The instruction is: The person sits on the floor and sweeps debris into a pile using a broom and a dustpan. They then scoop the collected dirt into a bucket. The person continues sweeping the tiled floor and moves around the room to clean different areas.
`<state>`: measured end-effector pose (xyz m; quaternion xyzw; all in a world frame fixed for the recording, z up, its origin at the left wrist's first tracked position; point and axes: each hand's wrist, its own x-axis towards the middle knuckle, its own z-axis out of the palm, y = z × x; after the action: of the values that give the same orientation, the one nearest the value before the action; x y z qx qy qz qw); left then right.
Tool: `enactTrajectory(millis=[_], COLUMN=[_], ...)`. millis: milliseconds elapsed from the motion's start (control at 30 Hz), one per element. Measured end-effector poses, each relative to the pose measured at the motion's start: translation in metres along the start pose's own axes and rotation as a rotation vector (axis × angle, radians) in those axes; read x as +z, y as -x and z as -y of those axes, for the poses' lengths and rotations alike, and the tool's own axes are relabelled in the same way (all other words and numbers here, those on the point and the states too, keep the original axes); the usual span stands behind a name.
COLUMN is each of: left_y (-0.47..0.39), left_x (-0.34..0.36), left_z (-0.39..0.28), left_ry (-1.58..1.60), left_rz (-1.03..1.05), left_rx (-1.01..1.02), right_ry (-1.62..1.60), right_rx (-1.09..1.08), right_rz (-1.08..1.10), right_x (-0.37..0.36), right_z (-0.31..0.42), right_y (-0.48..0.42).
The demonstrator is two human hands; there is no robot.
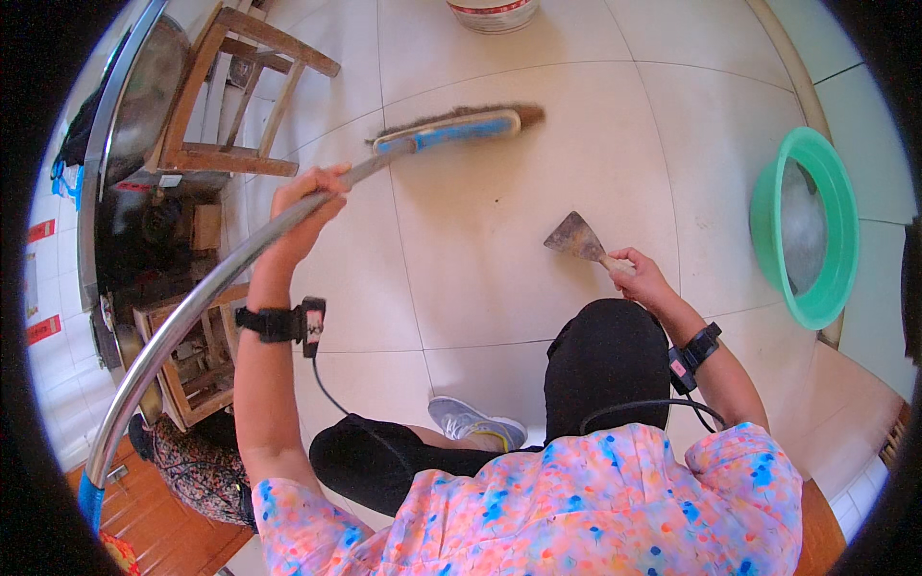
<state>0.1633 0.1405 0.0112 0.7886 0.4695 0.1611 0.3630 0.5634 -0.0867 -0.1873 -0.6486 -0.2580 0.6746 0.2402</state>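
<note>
My left hand (306,209) grips the metal handle (248,252) of a broom, low down near its head. The broom head (461,132), blue with dark bristles, is over the tiled floor (490,288) ahead of me and looks slightly blurred. In my right hand (639,273) is a scraper with a wide, stained metal blade (575,237), held by its short handle above my knee, with the blade pointing forward and left. A small dark speck (496,201) lies on the floor between the broom head and the scraper.
A green plastic basin (839,237) leans upright at the right wall. At the left stand a wooden stool frame (238,155) and another wooden frame (189,381). A white bucket (497,16) is at the far edge. A patterned bag (198,464) lies at lower left.
</note>
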Motion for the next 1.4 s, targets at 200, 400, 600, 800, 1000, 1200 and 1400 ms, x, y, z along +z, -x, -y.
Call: enactTrajectory(millis=[200, 400, 600, 800, 1000, 1200, 1400], left_y=[0.046, 0.084, 0.114, 0.139, 0.155, 0.184, 0.195], left_x=[-0.015, -0.027, -0.038, -0.042, -0.016, 0.035, 0.041], left_z=[-0.025, -0.045, -0.068, -0.067, -0.076, -0.131, -0.166], left_ry=[-0.092, -0.166, -0.168, -0.025, -0.227, -0.183, -0.123], left_rz=[0.158, 0.199, 0.051, -0.226, -0.145, 0.008, 0.036], left_rx=[-0.008, 0.072, -0.001, -0.2, -0.187, -0.198, -0.08], right_ry=[0.059, 0.098, 0.113, 0.12, 0.16, 0.137, 0.043], right_rx=[0.002, -0.073, -0.115, -0.09, -0.074, -0.086, -0.076], right_rz=[0.021, 0.063, 0.109, 0.14, 0.121, 0.119, 0.113], right_x=[-0.004, -0.001, 0.005, 0.008, 0.012, 0.021, 0.034], right_z=[-0.016, -0.021, -0.016, -0.002, 0.007, 0.006, 0.0], right_y=[-0.003, -0.005, -0.007, 0.0, 0.004, 0.002, -0.007])
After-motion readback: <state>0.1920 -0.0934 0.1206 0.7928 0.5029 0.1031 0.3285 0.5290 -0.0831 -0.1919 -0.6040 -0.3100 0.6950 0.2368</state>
